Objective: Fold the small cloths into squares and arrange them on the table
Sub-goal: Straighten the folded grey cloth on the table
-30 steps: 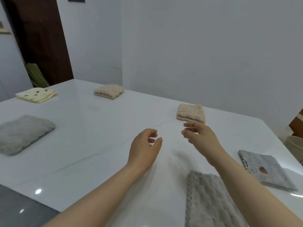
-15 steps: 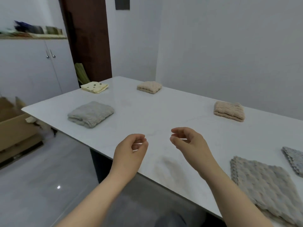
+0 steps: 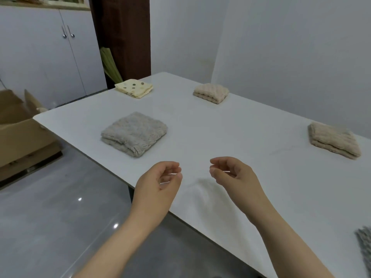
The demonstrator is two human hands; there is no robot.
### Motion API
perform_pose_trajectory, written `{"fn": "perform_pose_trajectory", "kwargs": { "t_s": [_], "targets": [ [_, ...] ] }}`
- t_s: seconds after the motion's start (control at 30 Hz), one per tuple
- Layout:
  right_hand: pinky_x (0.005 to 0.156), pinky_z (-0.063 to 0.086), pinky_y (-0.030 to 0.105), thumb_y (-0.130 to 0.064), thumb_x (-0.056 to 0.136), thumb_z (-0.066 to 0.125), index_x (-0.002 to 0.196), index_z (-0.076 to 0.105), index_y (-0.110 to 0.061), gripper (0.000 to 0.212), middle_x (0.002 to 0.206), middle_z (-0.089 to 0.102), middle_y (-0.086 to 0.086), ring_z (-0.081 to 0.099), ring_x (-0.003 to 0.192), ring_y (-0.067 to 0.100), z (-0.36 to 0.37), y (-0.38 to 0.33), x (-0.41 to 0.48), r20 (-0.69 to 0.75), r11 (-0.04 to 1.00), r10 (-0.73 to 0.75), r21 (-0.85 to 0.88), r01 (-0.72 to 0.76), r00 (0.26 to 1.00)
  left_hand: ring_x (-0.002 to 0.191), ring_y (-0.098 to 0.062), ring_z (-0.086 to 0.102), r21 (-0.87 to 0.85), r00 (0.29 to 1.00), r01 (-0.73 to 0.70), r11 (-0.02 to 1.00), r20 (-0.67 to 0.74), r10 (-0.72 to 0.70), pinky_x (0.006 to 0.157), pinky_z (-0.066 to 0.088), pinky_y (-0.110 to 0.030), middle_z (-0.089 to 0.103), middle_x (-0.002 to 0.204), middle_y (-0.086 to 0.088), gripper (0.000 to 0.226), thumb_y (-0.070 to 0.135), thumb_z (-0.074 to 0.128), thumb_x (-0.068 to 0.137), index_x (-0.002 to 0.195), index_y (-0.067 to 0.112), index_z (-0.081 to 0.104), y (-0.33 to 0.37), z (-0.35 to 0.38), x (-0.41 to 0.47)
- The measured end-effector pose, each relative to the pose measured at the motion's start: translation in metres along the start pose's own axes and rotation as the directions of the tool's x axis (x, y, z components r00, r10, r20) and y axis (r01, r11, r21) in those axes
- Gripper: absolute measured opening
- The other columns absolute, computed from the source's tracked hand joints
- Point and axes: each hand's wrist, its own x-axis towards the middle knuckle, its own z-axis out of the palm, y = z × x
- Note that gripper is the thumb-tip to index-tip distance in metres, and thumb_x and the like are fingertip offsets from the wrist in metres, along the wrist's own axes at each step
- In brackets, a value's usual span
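The left hand (image 3: 158, 185) and right hand (image 3: 232, 175) hover over the table (image 3: 200, 127) edge, fingers loosely curled, holding nothing. A folded grey cloth (image 3: 134, 133) lies beyond them

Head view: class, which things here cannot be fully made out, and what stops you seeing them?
1. Grey cloth, head view: cut by the right edge and blurred; its fold cannot be judged.
2. Cardboard box, head view: cut by the left edge; contents unseen.
3. Green object, head view: its lower part hidden behind the table; too unclear to name.
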Motion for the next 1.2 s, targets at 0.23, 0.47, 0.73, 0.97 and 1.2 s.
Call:
{"fn": "perform_pose_trajectory", "kwargs": {
  "t_s": [0.23, 0.47, 0.73, 0.97, 1.2],
  "targets": [
    [0.076, 0.051, 0.019, -0.020, 0.090, 0.060, 0.106, 0.066, -0.027, 0.019, 0.100, 0.067, -0.012, 0.065, 0.092, 0.007, 0.024, -0.039, 0.051, 0.025, 0.998, 0.058, -0.001, -0.058, 0.998, 0.086, 0.003, 0.064, -0.002, 0.998, 0.068, 0.998, -0.003, -0.068, 0.071, 0.048, -0.006, 0.070, 0.094, 0.014, 0.017, 0.018, 0.063, 0.087, 0.099, 0.031, 0.066, 0.019, -0.025, 0.054],
    [0.059, 0.047, 0.005, -0.018, 0.091, 0.059, 0.106, 0.065, -0.025, 0.017, 0.101, 0.066, -0.011, 0.063, 0.088, 0.007, 0.021, -0.095, 0.050, 0.034, 0.978, 0.209, -0.021, -0.208, 0.977, 0.085, -0.005, 0.065, 0.080, 0.983, 0.179, 0.981, 0.031, -0.181, 0.067, 0.045, -0.003, 0.070, 0.093, 0.007, 0.016, 0.015, 0.062, 0.088, 0.098, 0.027, 0.065, 0.066, -0.056, 0.084],
    [0.057, 0.045, 0.002, -0.018, 0.091, 0.057, 0.106, 0.065, -0.024, 0.017, 0.101, 0.065, -0.009, 0.060, 0.084, 0.001, 0.031, -0.174, 0.037, 0.029, 0.945, 0.320, -0.086, -0.316, 0.947, 0.078, 0.002, 0.063, 0.176, 0.962, 0.242, 0.954, 0.085, -0.260, 0.064, 0.042, 0.001, 0.069, 0.094, 0.008, 0.017, 0.011, 0.061, 0.087, 0.100, 0.022, 0.066, 0.128, -0.108, 0.105],
    [0.055, 0.044, 0.008, -0.017, 0.090, 0.057, 0.107, 0.064, -0.022, 0.018, 0.098, 0.065, -0.006, 0.059, 0.078, 0.007, 0.063, -0.221, 0.018, -0.063, 0.910, 0.407, -0.051, -0.411, 0.911, 0.085, -0.001, 0.061, 0.260, 0.948, 0.219, 0.940, 0.171, -0.268, 0.065, 0.042, -0.001, 0.067, 0.097, 0.010, 0.016, 0.015, 0.062, 0.088, 0.103, 0.020, 0.065, 0.150, -0.166, 0.122],
    [0.060, 0.045, 0.018, -0.018, 0.090, 0.057, 0.110, 0.063, -0.021, 0.021, 0.098, 0.063, -0.005, 0.059, 0.078, 0.011, 0.089, -0.226, 0.014, -0.122, 0.875, 0.476, -0.030, -0.482, 0.871, 0.090, 0.000, 0.060, 0.300, 0.922, 0.216, 0.929, 0.249, -0.295, 0.071, 0.040, -0.007, 0.066, 0.101, 0.009, 0.016, 0.018, 0.063, 0.088, 0.104, 0.020, 0.064, 0.137, -0.194, 0.142]
  ]
}}
